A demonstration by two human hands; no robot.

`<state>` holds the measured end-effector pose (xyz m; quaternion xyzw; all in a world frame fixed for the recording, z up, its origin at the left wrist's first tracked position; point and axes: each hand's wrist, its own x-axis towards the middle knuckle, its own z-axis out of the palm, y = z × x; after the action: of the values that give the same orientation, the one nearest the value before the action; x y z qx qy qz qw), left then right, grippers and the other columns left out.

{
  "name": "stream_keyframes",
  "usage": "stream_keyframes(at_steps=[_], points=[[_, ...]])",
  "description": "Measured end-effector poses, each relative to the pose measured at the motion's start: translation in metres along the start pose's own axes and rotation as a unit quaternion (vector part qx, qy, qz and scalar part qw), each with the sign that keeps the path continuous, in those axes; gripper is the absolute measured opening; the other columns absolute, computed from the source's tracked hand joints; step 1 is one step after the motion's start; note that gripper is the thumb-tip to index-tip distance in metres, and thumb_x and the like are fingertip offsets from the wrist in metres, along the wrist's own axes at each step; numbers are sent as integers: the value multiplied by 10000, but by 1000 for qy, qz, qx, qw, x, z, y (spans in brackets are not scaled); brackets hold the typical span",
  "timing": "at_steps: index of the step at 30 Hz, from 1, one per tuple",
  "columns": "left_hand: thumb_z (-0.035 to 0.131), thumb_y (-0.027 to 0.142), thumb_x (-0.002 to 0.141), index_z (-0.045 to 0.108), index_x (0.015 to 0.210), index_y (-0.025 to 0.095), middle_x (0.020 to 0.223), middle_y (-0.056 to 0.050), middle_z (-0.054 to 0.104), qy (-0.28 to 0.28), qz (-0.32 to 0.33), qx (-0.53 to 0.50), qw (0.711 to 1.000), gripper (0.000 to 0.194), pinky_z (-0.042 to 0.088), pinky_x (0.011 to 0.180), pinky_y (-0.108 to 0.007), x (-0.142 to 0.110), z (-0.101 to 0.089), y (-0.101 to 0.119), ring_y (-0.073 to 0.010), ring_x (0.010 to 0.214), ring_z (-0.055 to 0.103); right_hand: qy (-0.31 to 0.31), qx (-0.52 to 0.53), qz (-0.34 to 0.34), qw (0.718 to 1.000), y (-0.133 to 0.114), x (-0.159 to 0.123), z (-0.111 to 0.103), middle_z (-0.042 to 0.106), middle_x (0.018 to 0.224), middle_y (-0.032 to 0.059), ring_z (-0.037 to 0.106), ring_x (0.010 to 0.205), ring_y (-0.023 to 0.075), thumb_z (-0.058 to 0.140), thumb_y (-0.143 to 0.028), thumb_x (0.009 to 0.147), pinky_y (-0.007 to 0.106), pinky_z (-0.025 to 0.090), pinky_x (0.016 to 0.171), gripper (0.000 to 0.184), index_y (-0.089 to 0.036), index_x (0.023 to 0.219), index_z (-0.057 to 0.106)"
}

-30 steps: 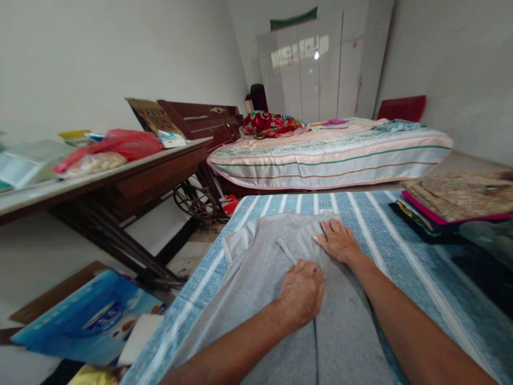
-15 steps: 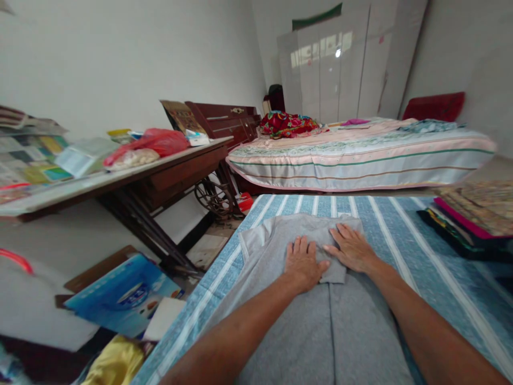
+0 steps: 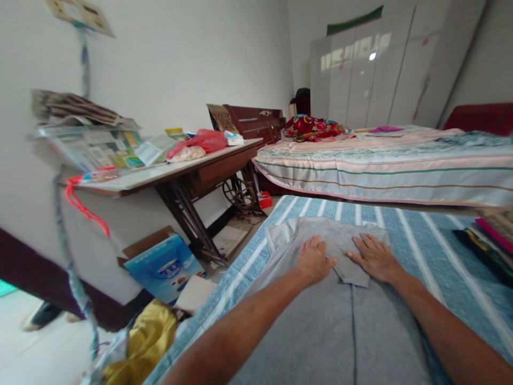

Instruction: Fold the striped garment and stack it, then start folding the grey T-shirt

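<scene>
A grey short-sleeved shirt (image 3: 308,331) lies spread out on a blue bed cover with white stripes (image 3: 420,251). One sleeve shows at the far left of the shirt, and another part is folded inward across its upper middle. My left hand (image 3: 316,261) rests on the upper part of the shirt, palm down, its fingers extended and close together. To its right, my right hand (image 3: 375,259) lies flat on the folded part with its fingers spread. A small gap opens in the cloth between the hands.
Folded clothes (image 3: 491,240) are stacked at the right. On the left stand a sewing-machine table (image 3: 132,179) holding bags and boxes, a blue carton (image 3: 166,270) beneath it, and a yellow cloth (image 3: 150,337). Behind is another bed (image 3: 372,184).
The view has turned left, so everything sits further right in it. Both hands stay on the shirt. The folded part has shifted slightly, with a small gap now beside my left thumb.
</scene>
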<state>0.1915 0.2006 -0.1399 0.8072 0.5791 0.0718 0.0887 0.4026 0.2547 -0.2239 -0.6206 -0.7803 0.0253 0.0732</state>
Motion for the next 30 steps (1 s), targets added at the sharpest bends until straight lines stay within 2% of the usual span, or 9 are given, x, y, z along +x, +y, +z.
stream_keyframes(at_steps=[4,8,10,14,18,24,26,30], points=[[467,382,865,538,1206,86,1401,-183,419,13,-6,7,1000,457,290,1092,-400,-43,-24,-30,-265,1310,368,8,-26,-2,1000,0,-2,-7,304,1469,158,225,1365,311,231,-628,881,451,244,1066,728,-132,1396,368],[509,315,834,576,1161,103,1385,-178,446,31,-4,8,999,396,333,1074,-408,-107,-41,-61,-268,1294,399,44,-53,-16,997,-12,-10,-23,315,1463,166,237,1361,307,251,-585,897,472,237,1068,675,-135,1383,377],[498,299,832,589,1155,111,1368,-168,471,48,-18,9,999,385,351,1066,-411,-141,-47,-75,-267,1277,425,42,-44,-39,997,-25,-18,-26,305,1470,162,240,1363,295,230,-568,908,459,235,1075,662,-137,1393,362],[493,310,818,606,1152,110,1354,-167,488,83,-47,12,995,405,360,1063,-416,-202,-50,-98,-270,1275,429,-3,-10,-86,996,-50,-36,-19,292,1483,132,233,1370,272,231,-589,902,441,228,1089,664,-166,1394,370],[505,309,794,639,1100,141,1298,-144,550,134,-85,-10,987,374,407,1029,-399,-249,-43,-114,-264,1214,499,-11,4,-74,997,-63,-46,-13,349,1449,153,290,1345,291,240,-593,897,480,268,1064,667,-156,1377,394],[491,314,786,651,1051,173,1163,-103,644,170,-172,-36,970,341,444,975,-371,-291,-33,-125,-242,1110,576,39,23,-125,991,-84,-64,-38,434,1378,178,364,1300,292,290,-513,910,461,311,1047,596,-131,1346,430],[470,302,804,646,1046,174,1096,-94,668,151,-205,-42,966,326,462,926,-329,-296,-37,-125,-221,1040,610,45,35,-153,987,-93,-77,-50,509,1309,154,450,1235,260,298,-484,919,416,365,1019,539,-155,1306,478],[472,298,820,643,1032,194,945,-65,701,57,-292,-47,954,291,479,775,-277,-293,-54,-117,-203,891,654,43,50,-188,980,-112,-119,-72,578,1216,143,530,1147,228,324,-462,923,356,420,979,493,-140,1213,558]])
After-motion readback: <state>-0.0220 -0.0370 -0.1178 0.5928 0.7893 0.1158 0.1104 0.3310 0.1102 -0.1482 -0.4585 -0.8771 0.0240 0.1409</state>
